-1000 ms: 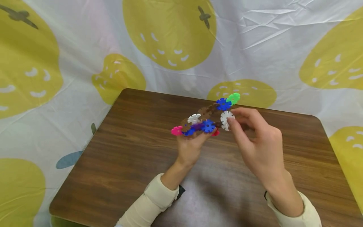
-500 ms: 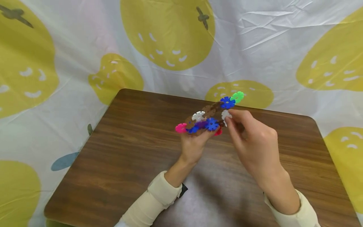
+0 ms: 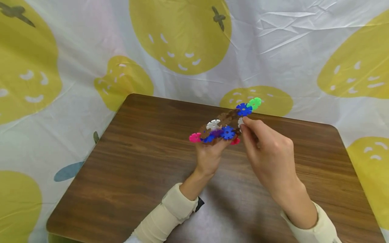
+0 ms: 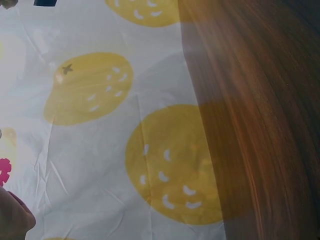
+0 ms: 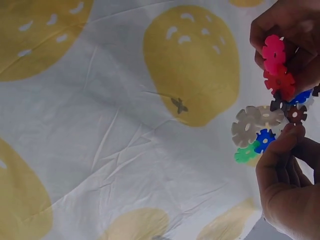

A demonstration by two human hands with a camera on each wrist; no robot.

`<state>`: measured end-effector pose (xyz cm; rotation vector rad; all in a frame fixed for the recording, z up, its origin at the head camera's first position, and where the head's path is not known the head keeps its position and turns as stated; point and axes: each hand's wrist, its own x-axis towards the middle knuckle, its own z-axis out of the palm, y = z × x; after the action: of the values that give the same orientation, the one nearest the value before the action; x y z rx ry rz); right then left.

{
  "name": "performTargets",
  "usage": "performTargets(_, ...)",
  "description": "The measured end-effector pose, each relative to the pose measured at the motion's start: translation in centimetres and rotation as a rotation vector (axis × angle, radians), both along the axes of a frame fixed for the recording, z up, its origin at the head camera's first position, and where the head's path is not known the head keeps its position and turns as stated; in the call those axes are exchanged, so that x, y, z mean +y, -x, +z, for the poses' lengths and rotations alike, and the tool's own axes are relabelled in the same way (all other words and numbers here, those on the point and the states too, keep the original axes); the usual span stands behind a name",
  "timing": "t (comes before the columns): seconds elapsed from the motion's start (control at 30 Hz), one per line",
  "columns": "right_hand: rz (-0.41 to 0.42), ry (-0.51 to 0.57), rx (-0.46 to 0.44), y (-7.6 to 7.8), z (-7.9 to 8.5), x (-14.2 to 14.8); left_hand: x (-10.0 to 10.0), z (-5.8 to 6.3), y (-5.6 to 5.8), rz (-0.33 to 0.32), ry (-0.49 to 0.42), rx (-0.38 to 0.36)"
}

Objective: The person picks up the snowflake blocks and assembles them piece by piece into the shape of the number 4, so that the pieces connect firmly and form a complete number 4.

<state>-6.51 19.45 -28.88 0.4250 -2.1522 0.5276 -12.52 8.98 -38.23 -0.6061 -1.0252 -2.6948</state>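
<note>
Raised over the table, my left hand (image 3: 209, 157) grips a chain of interlocking notched plastic discs from below. Its pieces include a pink disc (image 3: 195, 137), a blue disc (image 3: 227, 132), a white disc (image 3: 213, 124), brown discs (image 3: 224, 118), a red disc (image 3: 235, 140) and, at the far tip, a bright green disc (image 3: 254, 103). My right hand (image 3: 270, 158) pinches another white disc (image 3: 240, 123) between thumb and forefinger at the chain's right side; the fingers hide most of it. The right wrist view shows two pale discs (image 5: 245, 127) overlapping beside the dark ones.
Beneath the hands lies a brown wood-grain table (image 3: 136, 158) with rounded corners. A white cloth (image 3: 188, 87) printed with yellow fruit hangs behind and around it.
My right hand has moved slightly left toward the chain, and less of its white disc shows. The chain has shifted a little to the right in my left hand.
</note>
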Motion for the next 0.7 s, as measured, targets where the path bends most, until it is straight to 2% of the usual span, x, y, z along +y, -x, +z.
performTargets(0.13, 0.007, 0.007, -0.010, 0.02, -0.01, -0.11, -0.01, -0.18, -0.04, -0.001, 0.005, -0.021)
performTargets(0.37, 0.001, -0.003, -0.046, 0.16, -0.52, -0.09, -0.06, -0.35, 0.05, -0.009, -0.019, 0.000)
performTargets(0.7, 0.015, 0.089, 0.003, -0.14, -0.90, -0.31, -0.75, -0.31, 0.55, -0.001, 0.038, -0.004)
